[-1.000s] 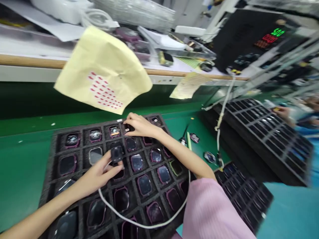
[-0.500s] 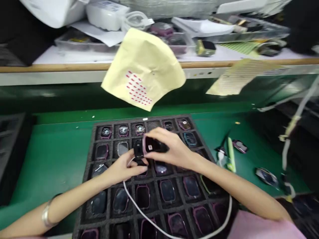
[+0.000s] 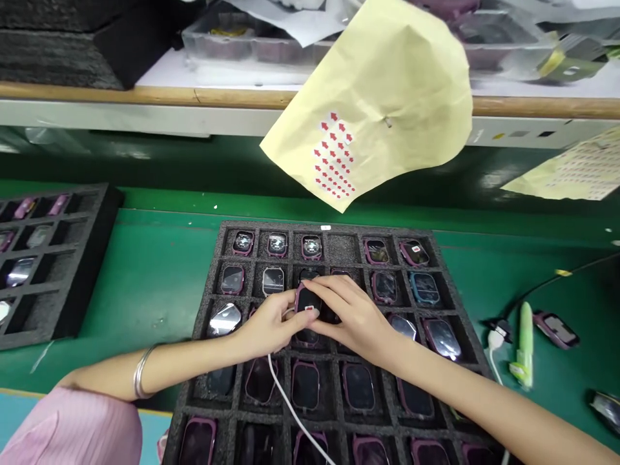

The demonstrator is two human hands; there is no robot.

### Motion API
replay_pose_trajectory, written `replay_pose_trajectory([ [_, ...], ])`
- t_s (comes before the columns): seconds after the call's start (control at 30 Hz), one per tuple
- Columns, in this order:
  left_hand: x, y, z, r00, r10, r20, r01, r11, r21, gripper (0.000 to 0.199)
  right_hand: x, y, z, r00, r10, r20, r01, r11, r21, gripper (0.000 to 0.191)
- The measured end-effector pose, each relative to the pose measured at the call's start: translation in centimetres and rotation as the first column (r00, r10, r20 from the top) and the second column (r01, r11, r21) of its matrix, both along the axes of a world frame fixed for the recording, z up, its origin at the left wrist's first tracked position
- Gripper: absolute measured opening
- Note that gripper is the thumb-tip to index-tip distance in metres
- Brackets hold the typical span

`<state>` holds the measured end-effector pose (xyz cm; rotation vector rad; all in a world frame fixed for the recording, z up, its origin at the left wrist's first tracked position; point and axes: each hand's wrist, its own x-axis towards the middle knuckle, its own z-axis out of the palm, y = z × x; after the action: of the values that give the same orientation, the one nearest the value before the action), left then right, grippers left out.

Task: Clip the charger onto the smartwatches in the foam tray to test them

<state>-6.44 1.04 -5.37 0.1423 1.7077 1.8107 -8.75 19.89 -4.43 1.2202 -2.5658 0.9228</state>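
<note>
A smartwatch point(image 3: 309, 299) with a pink-purple frame and dark screen is held up over a black foam tray point(image 3: 341, 247). A small red-and-white sticker marks its screen. My right hand point(image 3: 356, 316) is closed on it from the right, thumb and fingers at its edges. From the left, my left hand point(image 3: 271, 326) is also closed on it, thumb on the front and fingers hidden behind. A white cable point(image 3: 290, 403) runs out from under my left hand; its end is hidden there. Watches sit in most tray compartments, including a blue-framed watch point(image 3: 425, 288).
A second foam tray point(image 3: 80, 271) stands at the left. Right of the main tray lie a white plug point(image 3: 496, 338), a green cutter-like tool point(image 3: 526, 342) and a loose watch point(image 3: 557, 329). Yellow paper point(image 3: 402, 84) with red arrow stickers hangs from the shelf edge point(image 3: 159, 97).
My view has shifted left and closer to the tray. My hands have drawn together, and my left thumb now rests on the watch front. The watch has turned more upright.
</note>
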Motion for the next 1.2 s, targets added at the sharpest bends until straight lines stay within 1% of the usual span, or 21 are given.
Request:
replay_pose_trajectory([
  [0.1, 0.0, -0.21, -0.08, 1.0, 0.004, 0.016, -0.005, 1.0, 0.006, 0.039, 0.33, -0.22, -0.57, 1.0, -0.022, 0.011, 0.022, 0.998, -0.064, 0.048],
  [0.23, 0.02, -0.36, -0.15, 1.0, -0.023, 0.017, 0.023, 1.0, 0.02, 0.033, 0.6, -0.26, -0.71, 0.999, -0.02, 0.034, 0.024, 0.994, -0.104, 0.048],
  [0.37, 0.03, -0.41, -0.19, 0.996, -0.03, -0.079, 0.033, 0.999, 0.027, 0.021, 0.84, -0.12, -0.56, 1.0, 0.001, 0.031, 0.003, 0.992, -0.124, 0.048],
  [0.43, 0.01, -0.46, -0.15, 0.994, -0.041, -0.1, 0.043, 0.999, 0.02, 0.019, 0.93, -0.05, -0.54, 1.0, 0.009, 0.029, -0.005, 0.991, -0.132, 0.049],
  [0.57, 0.04, -0.54, -0.06, 0.994, -0.061, -0.092, 0.061, 0.998, 0.0, 0.019, 1.02, 0.05, -0.67, 0.999, 0.019, 0.034, -0.014, 0.989, -0.148, 0.051],
  [0.77, 0.11, -0.59, -0.09, 0.989, -0.077, -0.124, 0.072, 0.996, -0.043, 0.019, 1.03, -0.02, -0.71, 0.998, 0.028, 0.056, -0.018, 0.984, -0.176, 0.05],
  [1.0, 0.1, -0.68, -0.07, 0.989, -0.09, -0.118, 0.086, 0.995, -0.042, 0.019, 0.98, -0.05, -0.77, 0.987, 0.057, 0.148, -0.021, 0.972, -0.234, 0.05],
  [1.2, 0.14, -0.7, -0.01, 0.988, -0.089, -0.122, 0.084, 0.995, -0.045, 0.02, 1.0, -0.1, -0.93, 0.987, 0.058, 0.149, -0.023, 0.973, -0.231, 0.051],
])
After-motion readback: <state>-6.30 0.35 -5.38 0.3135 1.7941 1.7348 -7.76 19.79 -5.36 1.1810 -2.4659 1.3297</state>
